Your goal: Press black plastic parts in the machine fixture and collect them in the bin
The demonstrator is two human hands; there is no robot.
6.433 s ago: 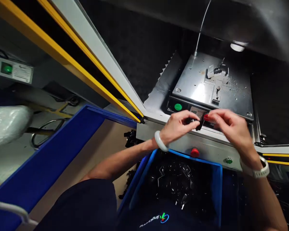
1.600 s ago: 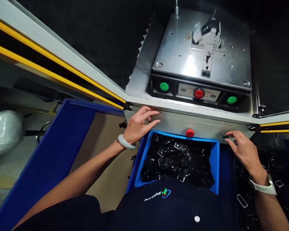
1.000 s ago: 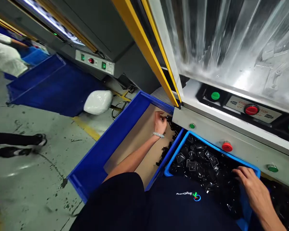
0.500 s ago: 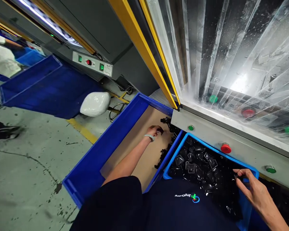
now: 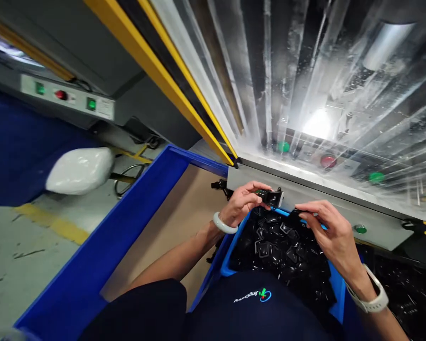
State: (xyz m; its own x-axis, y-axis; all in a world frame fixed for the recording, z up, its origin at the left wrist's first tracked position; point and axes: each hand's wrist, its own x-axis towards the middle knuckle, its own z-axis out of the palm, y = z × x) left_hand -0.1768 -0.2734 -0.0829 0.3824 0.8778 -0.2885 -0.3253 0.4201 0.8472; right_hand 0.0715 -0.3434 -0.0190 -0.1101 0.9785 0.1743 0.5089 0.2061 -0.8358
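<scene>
**Your 2 hands above the bin, seen from your head camera.** Your left hand [image 5: 241, 206] was raised just over the near rim of a bright blue plastic bin [image 5: 224, 270], with its fingers [image 5: 250, 194] clamped on a small black plastic frame part [image 5: 270, 198]. The part stuck out to the right of the fingertips, towards your other hand, and a thin metal or green detail showed along its upper edge, too small to identify. Your right hand [image 5: 328, 234] was close by, its fingers [image 5: 314, 210] curled and nearly together at a second black piece [image 5: 295, 216]. The piece lay against the fingertips, but you cannot tell from this view whether it was gripped. Below both hands, the blue bin held a heap of black plastic frame parts [image 5: 277, 246].

Behind your hands ran a grey steel machine front [image 5: 315, 203] carrying a green button [image 5: 359, 229]. Above it hung a clear plastic curtain [image 5: 270, 71], with a red button [image 5: 328, 161] and green buttons blurred behind it, beside a yellow-edged frame [image 5: 156, 61]. To your left lay a blue tray [image 5: 92, 241] lined with brown cardboard [image 5: 156, 237]. A white bangle [image 5: 224, 224] circled your left wrist, and a white watch [image 5: 374, 298] circled your right.
</scene>
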